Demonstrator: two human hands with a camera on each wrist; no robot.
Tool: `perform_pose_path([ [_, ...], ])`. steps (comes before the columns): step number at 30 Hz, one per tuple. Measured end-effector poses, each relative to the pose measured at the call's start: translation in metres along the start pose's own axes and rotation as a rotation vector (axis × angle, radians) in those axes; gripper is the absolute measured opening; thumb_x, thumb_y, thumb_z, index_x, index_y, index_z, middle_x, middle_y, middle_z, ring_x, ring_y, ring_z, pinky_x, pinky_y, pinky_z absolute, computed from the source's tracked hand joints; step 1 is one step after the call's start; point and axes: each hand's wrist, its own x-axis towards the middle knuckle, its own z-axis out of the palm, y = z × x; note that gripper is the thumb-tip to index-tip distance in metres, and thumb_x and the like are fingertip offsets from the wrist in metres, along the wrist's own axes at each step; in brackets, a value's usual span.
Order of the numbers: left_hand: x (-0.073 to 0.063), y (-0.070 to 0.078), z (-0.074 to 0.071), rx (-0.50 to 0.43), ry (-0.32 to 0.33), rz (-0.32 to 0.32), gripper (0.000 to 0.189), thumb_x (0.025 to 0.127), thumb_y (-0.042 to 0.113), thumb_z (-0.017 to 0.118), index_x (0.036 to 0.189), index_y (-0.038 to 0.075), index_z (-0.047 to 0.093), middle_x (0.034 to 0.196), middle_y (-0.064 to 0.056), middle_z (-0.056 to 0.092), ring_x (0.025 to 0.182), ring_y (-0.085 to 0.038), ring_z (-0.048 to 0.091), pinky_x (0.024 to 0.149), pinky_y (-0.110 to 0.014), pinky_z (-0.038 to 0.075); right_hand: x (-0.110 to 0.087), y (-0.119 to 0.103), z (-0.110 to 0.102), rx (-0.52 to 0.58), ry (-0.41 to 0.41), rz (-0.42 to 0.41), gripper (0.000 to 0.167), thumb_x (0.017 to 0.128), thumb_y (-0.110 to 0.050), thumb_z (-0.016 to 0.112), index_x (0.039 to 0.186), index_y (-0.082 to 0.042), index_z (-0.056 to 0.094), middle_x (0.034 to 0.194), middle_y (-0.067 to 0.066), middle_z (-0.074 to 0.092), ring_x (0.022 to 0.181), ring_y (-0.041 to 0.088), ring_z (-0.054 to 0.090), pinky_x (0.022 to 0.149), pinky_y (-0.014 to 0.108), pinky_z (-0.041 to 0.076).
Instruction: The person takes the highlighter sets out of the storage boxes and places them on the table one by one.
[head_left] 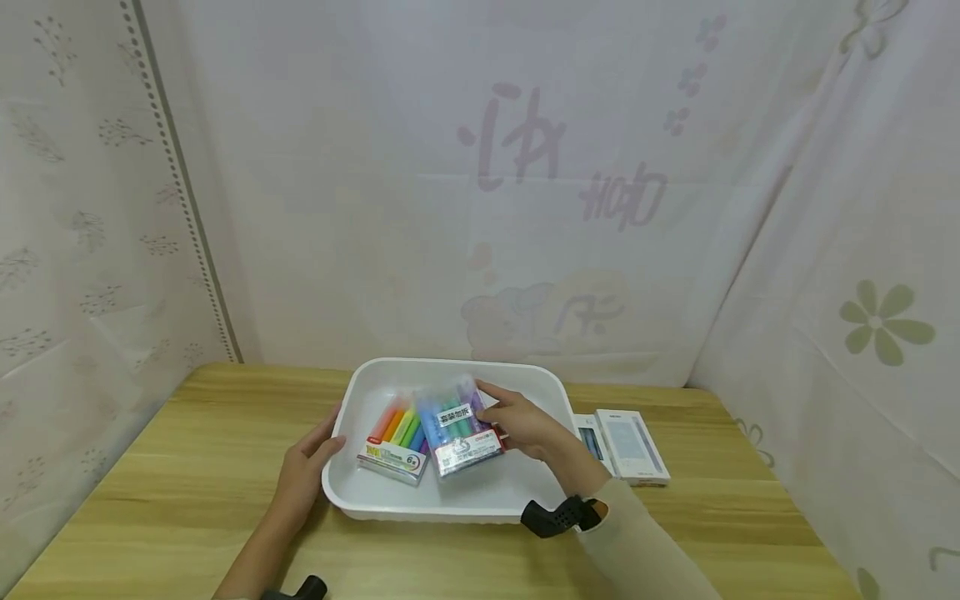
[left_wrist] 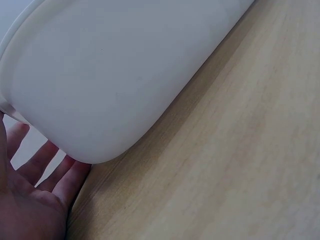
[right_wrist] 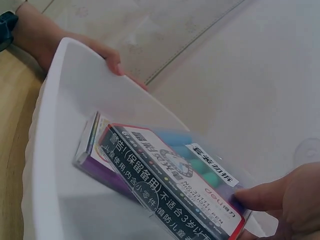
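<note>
A white plastic tray [head_left: 517, 492] sits on the wooden table. At its left side my left hand [head_left: 300, 475] grips the rim, thumb on top and fingers against the outer wall, as the left wrist view shows. My right hand [head_left: 525, 423] pinches the right edge of a clear pack of highlighters [head_left: 459, 425] in blue, green and purple, held tilted above the tray floor. The printed end of this pack faces the right wrist camera. Beside and partly behind it lies another highlighter pack [head_left: 393, 442], with red, orange, yellow and green pens, inside the tray.
Right of the tray, a white box [head_left: 632, 447] lies on the table [head_left: 720, 517]. A second box with a window [head_left: 592, 440] lies between it and the tray, partly hidden by my right arm. Patterned curtains [head_left: 360, 208] hang behind and on both sides.
</note>
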Motion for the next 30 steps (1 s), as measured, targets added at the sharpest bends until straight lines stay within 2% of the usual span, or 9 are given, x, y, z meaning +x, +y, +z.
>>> perform_pose_path([
  [10, -0.001, 0.001, 0.000, -0.023, -0.008, -0.005, 0.055, 0.103, 0.027, 0.054, 0.156, 0.022, 0.040, 0.164, 0.000, 0.035, 0.155, -0.025, 0.027, 0.091, -0.001, 0.040, -0.024, -0.001, -0.024, 0.007, 0.008, -0.070, 0.063, 0.107, -0.014, 0.046, 0.163, -0.027, 0.021, 0.125, 0.022, 0.051, 0.091, 0.022, 0.066, 0.073, 0.034, 0.059],
  [23, -0.001, -0.001, -0.001, -0.030, -0.007, -0.008, 0.057, 0.103, 0.030, 0.055, 0.157, 0.021, 0.039, 0.165, -0.001, 0.034, 0.155, -0.025, 0.027, 0.091, -0.001, 0.041, -0.054, 0.005, -0.060, 0.016, 0.112, -0.117, 0.061, 0.108, -0.018, 0.045, 0.163, -0.026, 0.020, 0.123, 0.018, 0.050, 0.091, 0.018, 0.067, 0.074, 0.032, 0.058],
  [30, 0.000, -0.001, 0.001, -0.056, -0.011, 0.013, 0.057, 0.103, 0.028, 0.056, 0.156, 0.020, 0.040, 0.164, -0.001, 0.035, 0.155, -0.024, 0.028, 0.092, 0.000, 0.040, -0.071, 0.017, -0.077, 0.066, 0.141, -0.154, 0.062, 0.108, -0.021, 0.046, 0.163, -0.031, 0.019, 0.127, 0.014, 0.054, 0.099, 0.020, 0.070, 0.080, 0.036, 0.060],
])
